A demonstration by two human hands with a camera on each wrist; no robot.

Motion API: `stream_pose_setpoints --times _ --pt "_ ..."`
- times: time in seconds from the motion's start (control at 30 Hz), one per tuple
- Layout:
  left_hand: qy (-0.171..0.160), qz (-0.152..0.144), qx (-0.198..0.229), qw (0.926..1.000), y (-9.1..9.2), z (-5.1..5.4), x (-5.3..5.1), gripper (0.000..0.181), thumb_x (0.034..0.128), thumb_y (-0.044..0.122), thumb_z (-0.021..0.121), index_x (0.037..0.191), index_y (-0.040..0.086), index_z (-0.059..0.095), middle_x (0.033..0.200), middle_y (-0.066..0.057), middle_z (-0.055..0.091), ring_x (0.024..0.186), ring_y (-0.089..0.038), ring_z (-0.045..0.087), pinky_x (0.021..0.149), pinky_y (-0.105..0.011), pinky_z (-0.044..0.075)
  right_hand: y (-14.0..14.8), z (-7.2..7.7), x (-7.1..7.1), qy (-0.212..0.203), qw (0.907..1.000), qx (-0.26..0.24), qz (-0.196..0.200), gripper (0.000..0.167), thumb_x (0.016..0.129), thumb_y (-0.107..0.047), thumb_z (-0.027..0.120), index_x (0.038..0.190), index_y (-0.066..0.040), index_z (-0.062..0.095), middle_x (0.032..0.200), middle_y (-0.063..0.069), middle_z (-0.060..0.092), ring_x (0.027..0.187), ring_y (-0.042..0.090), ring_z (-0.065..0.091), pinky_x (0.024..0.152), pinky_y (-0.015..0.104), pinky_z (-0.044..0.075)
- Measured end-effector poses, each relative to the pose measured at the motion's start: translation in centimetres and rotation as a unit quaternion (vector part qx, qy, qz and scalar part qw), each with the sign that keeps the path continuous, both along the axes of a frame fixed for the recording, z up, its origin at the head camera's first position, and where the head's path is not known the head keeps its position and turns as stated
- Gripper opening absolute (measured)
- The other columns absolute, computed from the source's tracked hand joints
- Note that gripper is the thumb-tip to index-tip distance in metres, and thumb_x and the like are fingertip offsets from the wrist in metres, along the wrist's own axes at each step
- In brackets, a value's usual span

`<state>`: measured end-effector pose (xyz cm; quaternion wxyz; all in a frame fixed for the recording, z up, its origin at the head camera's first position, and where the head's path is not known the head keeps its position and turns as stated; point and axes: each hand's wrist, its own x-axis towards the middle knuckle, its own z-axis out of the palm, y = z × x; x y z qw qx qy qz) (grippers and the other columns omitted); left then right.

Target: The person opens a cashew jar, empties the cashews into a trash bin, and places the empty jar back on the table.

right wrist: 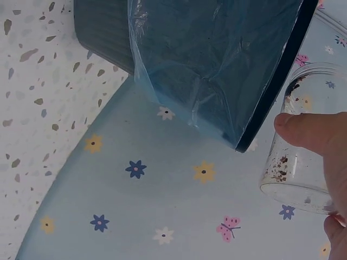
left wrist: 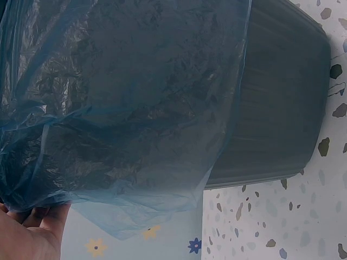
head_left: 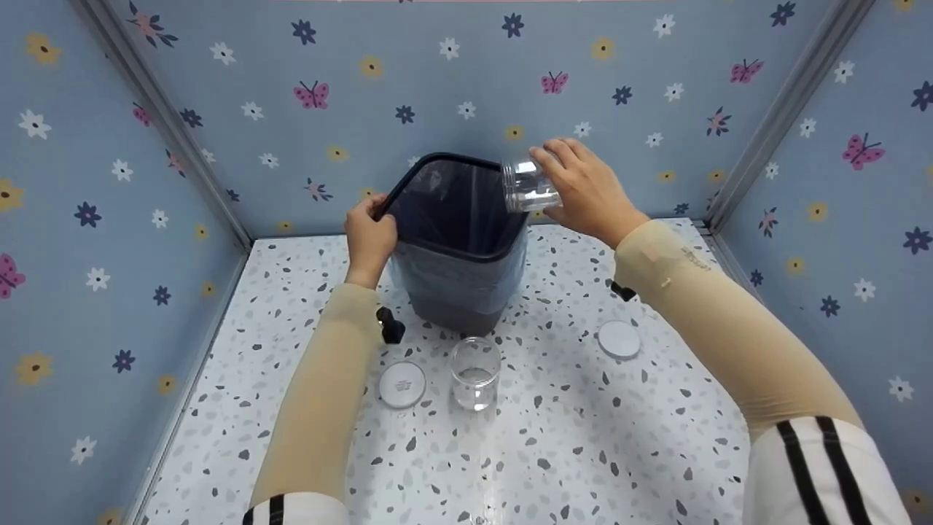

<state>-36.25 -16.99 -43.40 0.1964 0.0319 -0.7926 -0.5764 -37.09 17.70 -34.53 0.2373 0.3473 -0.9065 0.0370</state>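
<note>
A dark trash can (head_left: 455, 317) lined with a thin blue plastic bag (left wrist: 135, 108) stands at the back of the table. My left hand (head_left: 370, 237) grips its rim on the left side, thumb and fingers over the edge. In my right hand (head_left: 587, 186) is a clear jar (head_left: 526, 193), held on its side with its mouth at the can's right rim. Brown bits (right wrist: 282, 169) cling inside that jar in the right wrist view. A second clear jar (head_left: 475, 379) stands upright in front of the can.
White round lids lie on the speckled table: one lid (head_left: 402, 385) left of the standing jar, another lid (head_left: 619, 340) to the right. Flowered blue walls (head_left: 452, 80) close in the back and both sides.
</note>
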Motion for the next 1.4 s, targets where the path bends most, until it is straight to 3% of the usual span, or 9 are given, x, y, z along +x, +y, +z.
stream_pose_setpoints --times 0.43,0.7,1.4 --pt "-0.001 0.007 -0.006 1.0 0.0 -0.1 -0.2 0.045 0.1 -0.003 0.052 0.142 -0.005 0.067 0.14 -0.025 0.071 0.134 -0.036 0.067 0.116 -0.045 0.052 0.6 -0.6 0.3 -0.059 0.995 -0.077 -0.025 0.092 0.083 -0.018 0.093 0.161 -0.002 0.046 0.159 0.024 0.051 0.15 0.044 0.045 0.125 0.057 0.042" --pt "-0.001 -0.004 0.003 1.0 0.0 -0.1 -0.2 0.044 0.1016 -0.003 0.051 0.143 -0.006 0.066 0.141 -0.026 0.07 0.133 -0.036 0.067 0.114 -0.046 0.053 0.6 -0.8 0.7 -0.083 0.9899 -0.109 -0.038 0.094 0.084 -0.021 0.094 0.161 -0.003 0.044 0.16 0.024 0.049 0.152 0.044 0.044 0.123 0.059 0.044" --pt "0.002 0.001 0.007 1.0 0.1 0.0 0.0 0.043 0.101 -0.005 0.051 0.142 -0.007 0.066 0.141 -0.026 0.07 0.134 -0.035 0.067 0.116 -0.044 0.052 0.5 -2.0 0.9 -0.146 0.9639 -0.218 -0.048 0.099 0.083 -0.025 0.096 0.162 -0.006 0.041 0.164 0.02 0.047 0.155 0.039 0.043 0.129 0.054 0.038"
